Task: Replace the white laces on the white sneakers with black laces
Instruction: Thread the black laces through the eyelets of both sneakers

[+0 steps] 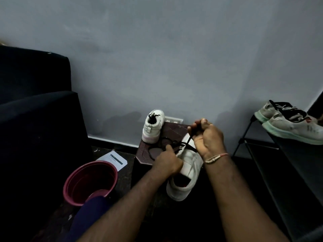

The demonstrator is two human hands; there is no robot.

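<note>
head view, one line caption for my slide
Right hand pulls a black lace up from a white sneaker that the left hand holds, the other sneaker upright behind.

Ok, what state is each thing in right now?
Near sneaker: tilted, partly laced in black, held by left hand.
Black lace: pulled taut upward, pinched by right hand.
Far sneaker: upright on the stool, black lace in it.
Bucket: upright, on the floor.

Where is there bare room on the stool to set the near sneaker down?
Only the back right of the stool, between the far sneaker and the right hand. The lace covers its left; the left hand and near sneaker fill the front. The rack top before the pair is bare.
</note>
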